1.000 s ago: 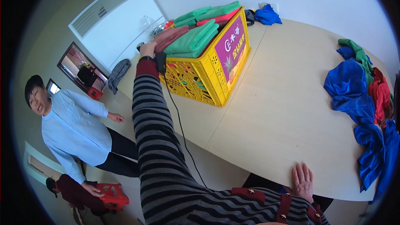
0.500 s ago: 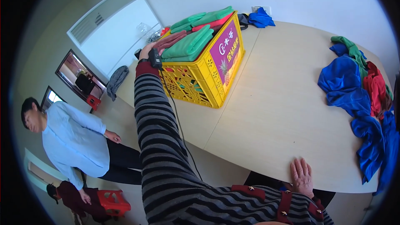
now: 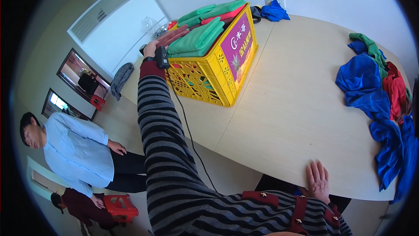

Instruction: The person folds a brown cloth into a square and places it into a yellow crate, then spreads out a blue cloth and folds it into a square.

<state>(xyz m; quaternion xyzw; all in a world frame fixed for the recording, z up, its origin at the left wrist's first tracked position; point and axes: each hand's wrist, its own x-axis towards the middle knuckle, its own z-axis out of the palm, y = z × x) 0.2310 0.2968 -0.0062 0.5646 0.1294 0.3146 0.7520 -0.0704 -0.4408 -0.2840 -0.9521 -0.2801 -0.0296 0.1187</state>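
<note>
My right hand (image 3: pixel 318 181) lies flat on the near edge of the table with its fingers stretched out, holding nothing. My left arm reaches far forward, and my left hand (image 3: pixel 150 49) is at the left side of a yellow plastic crate (image 3: pixel 196 81), beside a folded brown cloth (image 3: pixel 172 35). Its fingers show too little to tell whether they grip the cloth. A small black device with a cable sits at the left wrist. Folded green cloths (image 3: pixel 198 39) and a red cloth (image 3: pixel 222 16) are stacked up to the crate's rim and above.
Loose blue cloths (image 3: pixel 360 85), a red cloth (image 3: pixel 394 89) and a green cloth (image 3: pixel 373 50) lie along the table's right edge. A blue cloth (image 3: pixel 275 11) is by the wall. A person in light blue (image 3: pixel 78 148) stands left, near a red stool (image 3: pixel 122 207).
My left hand has shifted slightly left and up along the crate's side. The view has tilted a little. My right hand stays flat on the table.
</note>
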